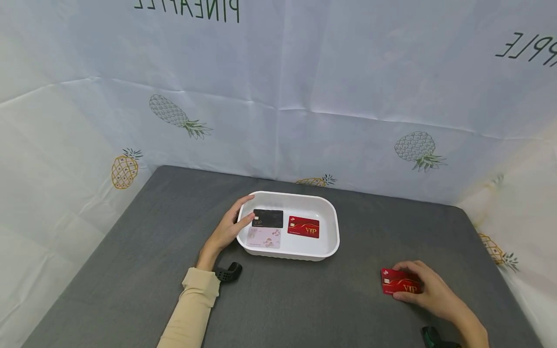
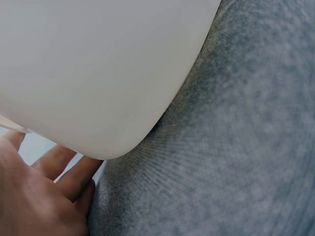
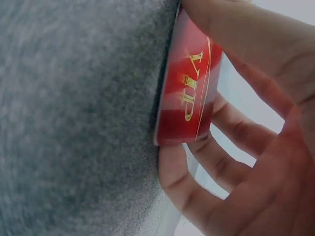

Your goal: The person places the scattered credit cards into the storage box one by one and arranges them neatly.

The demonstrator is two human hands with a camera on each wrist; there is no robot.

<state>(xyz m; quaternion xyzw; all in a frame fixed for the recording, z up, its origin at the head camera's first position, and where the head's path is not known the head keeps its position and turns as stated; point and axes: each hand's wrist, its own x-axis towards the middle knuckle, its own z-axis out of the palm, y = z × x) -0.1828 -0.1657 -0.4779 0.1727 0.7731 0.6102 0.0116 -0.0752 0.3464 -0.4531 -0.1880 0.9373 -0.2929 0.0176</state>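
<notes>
A white plastic tray with rounded corners rests on the grey table. My left hand grips its left end, the thumb over the rim and the fingers along the outside. Inside the tray lie a black VIP card, a pale pink flowered card just below it, and a red VIP card to their right. Off to the right, my right hand pinches another red VIP card between thumb and fingers. In the right wrist view this card is close against the cloth, its gold letters showing.
The table has a grey cloth surface. Behind it hangs a pale curtain printed with pineapples, meeting the table's far edge just beyond the tray. Black wrist bands sit at both wrists.
</notes>
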